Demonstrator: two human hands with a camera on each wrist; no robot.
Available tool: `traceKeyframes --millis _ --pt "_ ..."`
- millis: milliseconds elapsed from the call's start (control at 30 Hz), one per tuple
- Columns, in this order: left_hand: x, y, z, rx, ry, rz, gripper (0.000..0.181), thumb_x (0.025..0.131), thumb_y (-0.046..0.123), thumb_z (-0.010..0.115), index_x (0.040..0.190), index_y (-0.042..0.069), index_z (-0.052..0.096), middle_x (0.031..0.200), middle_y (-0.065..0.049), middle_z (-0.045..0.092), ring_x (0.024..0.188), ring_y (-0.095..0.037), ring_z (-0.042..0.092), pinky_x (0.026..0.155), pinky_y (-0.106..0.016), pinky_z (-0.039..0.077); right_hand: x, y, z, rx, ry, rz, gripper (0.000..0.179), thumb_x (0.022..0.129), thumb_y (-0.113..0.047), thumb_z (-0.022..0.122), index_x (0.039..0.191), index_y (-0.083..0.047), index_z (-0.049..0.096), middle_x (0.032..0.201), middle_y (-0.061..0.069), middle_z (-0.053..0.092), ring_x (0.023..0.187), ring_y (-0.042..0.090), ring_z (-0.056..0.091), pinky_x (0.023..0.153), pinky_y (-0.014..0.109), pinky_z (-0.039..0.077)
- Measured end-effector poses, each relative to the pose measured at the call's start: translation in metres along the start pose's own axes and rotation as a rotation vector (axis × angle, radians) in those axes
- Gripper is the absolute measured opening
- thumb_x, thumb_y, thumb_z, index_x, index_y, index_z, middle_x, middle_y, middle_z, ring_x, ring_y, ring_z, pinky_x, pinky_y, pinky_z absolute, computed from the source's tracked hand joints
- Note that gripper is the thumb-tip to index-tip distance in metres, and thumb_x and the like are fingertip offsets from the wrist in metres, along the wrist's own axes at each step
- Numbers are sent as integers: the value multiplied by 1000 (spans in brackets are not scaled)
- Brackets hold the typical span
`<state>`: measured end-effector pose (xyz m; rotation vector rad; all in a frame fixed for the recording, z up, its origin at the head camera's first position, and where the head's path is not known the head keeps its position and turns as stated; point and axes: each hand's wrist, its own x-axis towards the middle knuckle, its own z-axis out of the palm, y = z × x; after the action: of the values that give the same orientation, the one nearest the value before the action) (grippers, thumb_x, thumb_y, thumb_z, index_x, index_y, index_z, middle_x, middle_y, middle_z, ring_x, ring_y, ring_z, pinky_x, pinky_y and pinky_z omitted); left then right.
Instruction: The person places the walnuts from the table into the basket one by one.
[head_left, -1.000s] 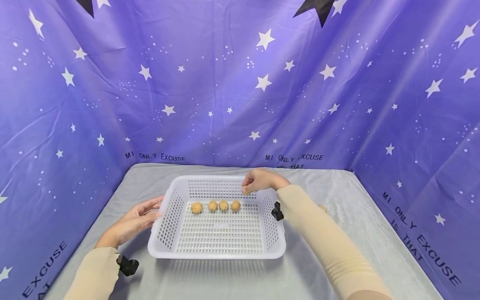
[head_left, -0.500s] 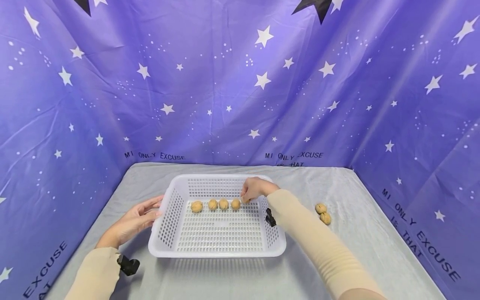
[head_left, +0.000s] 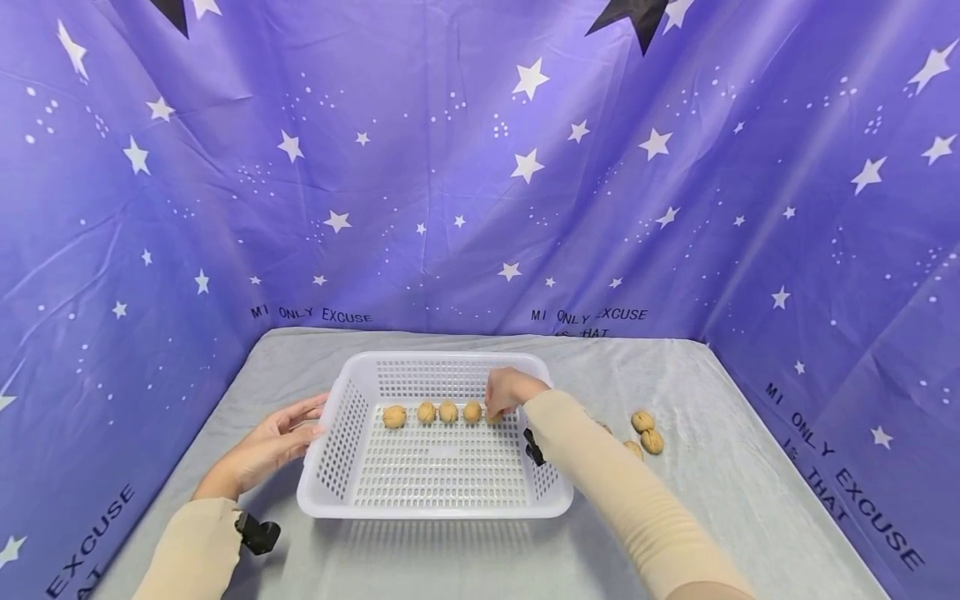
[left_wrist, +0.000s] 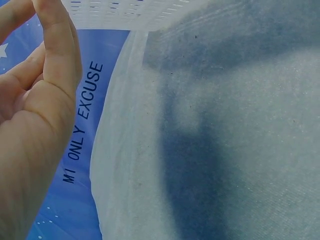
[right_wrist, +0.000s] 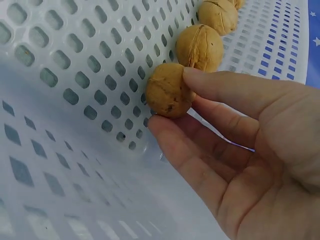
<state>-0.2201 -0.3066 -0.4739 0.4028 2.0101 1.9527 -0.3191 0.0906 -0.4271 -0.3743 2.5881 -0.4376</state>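
Hands stand well apart, we note. The right hand point(head_left: 513, 392) pinches a round tan walnut point(right_wrist: 169, 92) between thumb and fingertips, a hold we judge suited to a small curved shell, low inside the white perforated plastic basket point(head_left: 435, 511). The left hand point(head_left: 270, 437), fingers loosely extended, lies at the basket's left rim, presumably to steady it; firm contact we cannot confirm. Four matching walnuts point(head_left: 447, 411) form a row beside the held one, seemingly deliberate. Outside, we find more walnuts point(head_left: 652, 441) on the grey cloth-covered table point(head_left: 420, 571), some partly hidden by the beige sleeve point(head_left: 600, 467).
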Motion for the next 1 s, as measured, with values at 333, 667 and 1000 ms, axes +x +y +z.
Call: traceKeyframes --millis 333,667,1000 --pt "-2 2 2 -19 -16 4 60 102 1 53 156 -3 25 138 -15 52 113 -19 63 95 -35 53 -6 0 -12 -14 1 -2 26 83 -11 80 68 -13 58 66 -5 50 60 8 46 61 23 46" --pt "-2 0 1 -7 -9 10 61 103 1 53 156 -3 24 138 -18 51 113 -20 63 94 -35 54 -22 1 -41 60 43 -163 40 85 -13 77 123 -5 68 117 7 69 109 25 63 97 43 51" --pt "0 -1 0 -19 -8 9 61 102 0 52 156 -4 23 139 -16 50 115 -20 62 95 -34 53 -46 26 -70 71 108 -286 38 89 -18 75 123 -4 69 114 9 70 108 23 64 99 43 49"
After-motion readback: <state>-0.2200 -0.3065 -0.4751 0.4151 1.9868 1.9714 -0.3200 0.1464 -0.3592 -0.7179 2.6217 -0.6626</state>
